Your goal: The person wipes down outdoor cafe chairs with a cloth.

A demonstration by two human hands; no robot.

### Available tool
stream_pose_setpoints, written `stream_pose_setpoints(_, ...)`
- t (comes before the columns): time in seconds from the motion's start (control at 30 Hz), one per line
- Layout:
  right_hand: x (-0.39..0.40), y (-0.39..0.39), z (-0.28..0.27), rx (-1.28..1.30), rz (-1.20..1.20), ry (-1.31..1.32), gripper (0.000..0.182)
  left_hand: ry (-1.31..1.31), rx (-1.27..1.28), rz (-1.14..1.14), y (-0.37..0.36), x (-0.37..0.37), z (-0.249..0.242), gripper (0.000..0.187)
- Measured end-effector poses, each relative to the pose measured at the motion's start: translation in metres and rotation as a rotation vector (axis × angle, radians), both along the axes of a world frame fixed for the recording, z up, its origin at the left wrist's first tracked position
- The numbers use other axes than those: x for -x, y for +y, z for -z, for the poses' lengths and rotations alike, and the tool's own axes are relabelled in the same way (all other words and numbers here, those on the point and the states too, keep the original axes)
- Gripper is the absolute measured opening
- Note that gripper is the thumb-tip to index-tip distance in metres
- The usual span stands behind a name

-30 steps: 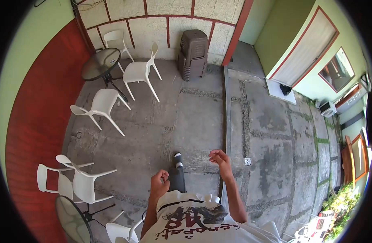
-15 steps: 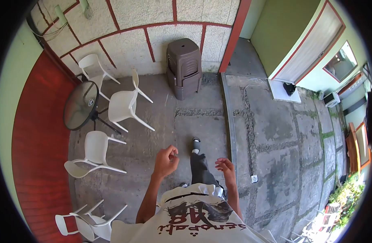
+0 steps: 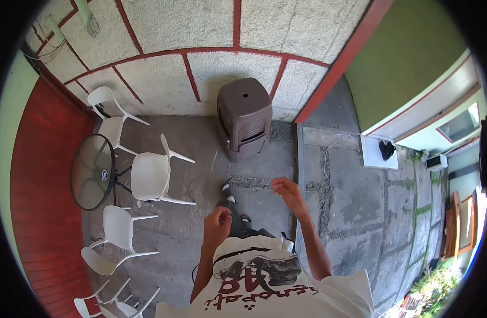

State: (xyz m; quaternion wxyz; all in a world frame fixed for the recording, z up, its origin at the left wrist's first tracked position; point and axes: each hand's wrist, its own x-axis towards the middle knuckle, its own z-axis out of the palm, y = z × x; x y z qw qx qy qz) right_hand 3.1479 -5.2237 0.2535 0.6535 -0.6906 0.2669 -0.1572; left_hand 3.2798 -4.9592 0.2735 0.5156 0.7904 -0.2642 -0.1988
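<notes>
Both the left hand (image 3: 218, 222), loosely curled, and the right hand (image 3: 287, 192), open, hold nothing, so a foot could trip on the cracked grey concrete floor (image 3: 349, 201) near the stacked brown plastic stools (image 3: 244, 116).

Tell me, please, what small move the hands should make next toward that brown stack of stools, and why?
Probably reach both hands forward to the brown stack of stools. The left hand is loosely curled and the right hand open; both hold nothing and hang short of the stack, which stands straight ahead against the wall.
</notes>
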Motion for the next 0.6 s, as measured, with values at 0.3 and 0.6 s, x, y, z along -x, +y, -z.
stream_pose_setpoints(0.3,-0.187,-0.151,0.031,0.241,-0.038,0.248,0.030,-0.012,-0.209,0.125,-0.165,-0.229,0.081,0.028)
stream_pose_setpoints(0.6,-0.323,-0.344,0.118,0.216,-0.060,0.400,0.041,0.747,-0.144,-0.106,-0.372,-0.420,0.195,0.041)
